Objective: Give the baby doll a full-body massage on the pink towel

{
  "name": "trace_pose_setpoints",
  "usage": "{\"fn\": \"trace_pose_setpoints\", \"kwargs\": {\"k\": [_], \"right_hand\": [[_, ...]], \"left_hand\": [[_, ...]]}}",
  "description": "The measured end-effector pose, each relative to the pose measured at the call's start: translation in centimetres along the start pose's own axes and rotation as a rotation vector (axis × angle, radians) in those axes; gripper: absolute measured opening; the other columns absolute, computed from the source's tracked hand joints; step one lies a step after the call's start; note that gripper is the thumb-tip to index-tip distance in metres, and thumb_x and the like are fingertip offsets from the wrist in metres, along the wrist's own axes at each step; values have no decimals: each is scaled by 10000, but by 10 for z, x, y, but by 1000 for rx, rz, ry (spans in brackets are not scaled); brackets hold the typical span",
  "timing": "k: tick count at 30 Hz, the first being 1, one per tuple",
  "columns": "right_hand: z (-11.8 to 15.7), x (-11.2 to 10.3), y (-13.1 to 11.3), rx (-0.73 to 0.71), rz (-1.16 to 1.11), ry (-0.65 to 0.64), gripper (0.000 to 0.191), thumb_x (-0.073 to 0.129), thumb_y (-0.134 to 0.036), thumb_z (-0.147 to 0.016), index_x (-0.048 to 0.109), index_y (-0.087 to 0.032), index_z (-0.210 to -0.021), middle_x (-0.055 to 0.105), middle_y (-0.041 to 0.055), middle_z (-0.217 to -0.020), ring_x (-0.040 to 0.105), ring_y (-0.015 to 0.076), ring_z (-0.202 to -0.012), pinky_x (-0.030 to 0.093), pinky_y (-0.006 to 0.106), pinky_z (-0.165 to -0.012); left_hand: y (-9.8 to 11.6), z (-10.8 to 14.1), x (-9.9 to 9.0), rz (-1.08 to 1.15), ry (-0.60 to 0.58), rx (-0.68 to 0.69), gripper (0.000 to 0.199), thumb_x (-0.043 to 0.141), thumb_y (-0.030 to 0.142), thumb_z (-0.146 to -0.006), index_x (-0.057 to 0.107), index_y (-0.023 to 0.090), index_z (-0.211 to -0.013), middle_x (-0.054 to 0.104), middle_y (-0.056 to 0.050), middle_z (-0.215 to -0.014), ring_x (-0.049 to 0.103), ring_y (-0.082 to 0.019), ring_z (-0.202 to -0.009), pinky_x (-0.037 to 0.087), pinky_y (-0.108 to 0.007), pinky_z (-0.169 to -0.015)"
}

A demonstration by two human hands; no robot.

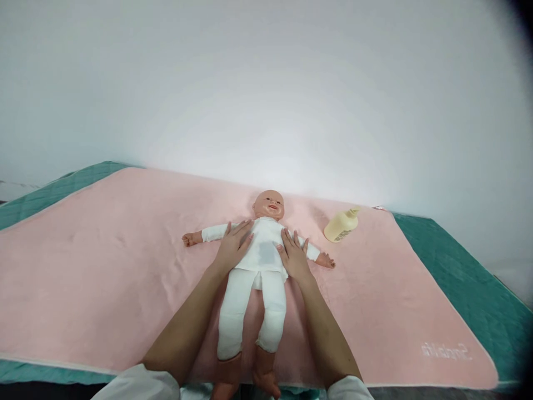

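Note:
A baby doll (261, 244) with a white cloth body lies on its back, arms spread, head away from me. Its head, hands and feet are of a brownish, skin-like material, and a greyish patch shows on its belly. My left hand (234, 244) rests flat on the left side of its chest, fingers stretched toward its shoulder. On the opposite side my right hand (295, 254) lies flat with fingers spread, its fingertips by the doll's shoulder and upper arm. Neither hand grips anything.
Right of the doll, a pale yellow pump bottle (341, 225) lies tilted on the pink blanket (125, 266). Green padded cloth (466, 272) shows beneath the blanket at both sides. A plain pale wall (266, 100) rises behind the far edge.

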State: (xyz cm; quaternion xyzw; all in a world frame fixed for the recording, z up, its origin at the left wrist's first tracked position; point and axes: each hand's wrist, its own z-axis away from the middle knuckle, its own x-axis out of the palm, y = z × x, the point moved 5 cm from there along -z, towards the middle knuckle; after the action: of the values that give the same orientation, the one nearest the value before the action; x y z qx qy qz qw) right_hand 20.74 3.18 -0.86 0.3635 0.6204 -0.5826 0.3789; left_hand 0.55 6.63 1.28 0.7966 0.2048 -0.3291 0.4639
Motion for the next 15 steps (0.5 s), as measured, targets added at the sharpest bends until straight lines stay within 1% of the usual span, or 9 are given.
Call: {"fn": "trace_pose_setpoints", "kwargs": {"k": [1, 3, 5, 7, 9, 12, 15], "right_hand": [[0, 0, 0, 0, 0, -2, 663, 176, -570, -992, 197, -217, -1553, 209, 55, -1621, 50, 320, -1529, -61, 676, -1171], [0, 0, -1, 1, -1, -3, 660, 173, -564, -994, 196, -213, -1552, 210, 53, -1621, 47, 317, -1529, -61, 673, -1172], [1, -1, -1, 1, -8, 2, 653, 164, -553, -998, 203, -207, -1551, 218, 48, -1619, 52, 317, -1529, -62, 668, -1174], [1, -1, -2, 0, -16, 7, 644, 157, -539, -1002, 212, -204, -1549, 226, 44, -1616, 63, 318, -1528, -65, 667, -1175], [0, 0, -2, -2, -21, 11, 633, 158, -526, -1005, 217, -207, -1548, 230, 43, -1615, 72, 318, -1528, -62, 671, -1173], [0, 0, -1, 0, -26, 17, 623, 162, -518, -1006, 226, -214, -1546, 226, 41, -1617, 76, 319, -1528, -53, 676, -1172], [0, 1, 0, 2, -34, 17, 624, 157, -519, -1006, 234, -213, -1544, 223, 40, -1618, 68, 316, -1529, -56, 669, -1174]], "left_hand": [[6, 1, 1, 58, -51, 73, 484, 346, 402, -991, 524, 227, -1406, 529, -58, -1450, 428, -198, -1397, 122, -489, -1229], [19, 4, 4, 169, -191, 210, 436, 414, 431, -973, 620, 251, -1312, 623, -42, -1346, 475, -196, -1362, 157, -462, -1233], [28, 8, 7, 230, -299, 275, 367, 491, 444, -945, 701, 273, -1192, 696, -30, -1225, 513, -209, -1330, 138, -469, -1240], [31, 10, 8, 234, -333, 281, 318, 537, 443, -926, 730, 288, -1126, 718, -19, -1174, 517, -219, -1326, 93, -482, -1246], [33, 10, 8, 201, -350, 281, 308, 540, 438, -927, 723, 307, -1136, 696, -8, -1218, 494, -218, -1347, 52, -494, -1245], [35, 10, 8, 116, -382, 302, 352, 512, 430, -944, 659, 329, -1248, 615, -6, -1345, 431, -217, -1396, -11, -530, -1231], [34, 8, 8, 58, -379, 305, 433, 491, 426, -956, 551, 330, -1373, 533, -20, -1439, 378, -213, -1428, -46, -542, -1218]]}}
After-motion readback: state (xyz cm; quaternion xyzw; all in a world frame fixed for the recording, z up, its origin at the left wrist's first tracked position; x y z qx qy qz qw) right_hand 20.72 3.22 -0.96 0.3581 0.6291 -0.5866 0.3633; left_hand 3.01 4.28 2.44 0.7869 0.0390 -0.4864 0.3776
